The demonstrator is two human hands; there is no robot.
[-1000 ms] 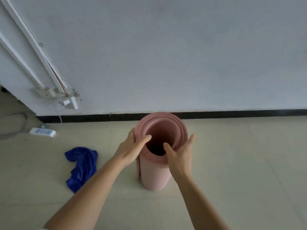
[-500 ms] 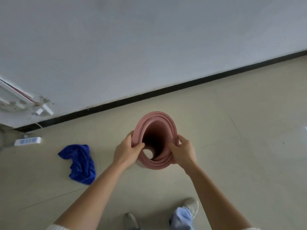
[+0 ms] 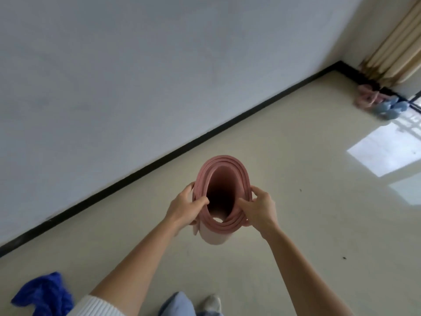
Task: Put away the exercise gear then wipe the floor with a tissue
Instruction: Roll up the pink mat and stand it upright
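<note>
- Holding the rolled pink mat (image 3: 222, 185) on end over the floor (image 3: 307, 236), the left grip (image 3: 184, 207) and right grip (image 3: 259, 208) clasp opposite sides of its top rim.
- Each thumb hooks inside the opening.

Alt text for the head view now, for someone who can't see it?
The left hand and right hand grip the open top end of a rolled pink mat, thumbs hooked inside, over a pale floor. A blue cloth lies lower left; slippers sit near the curtain, far right.

Blurred blue cloth (image 3: 43, 293) runs off bottom edge.
</note>
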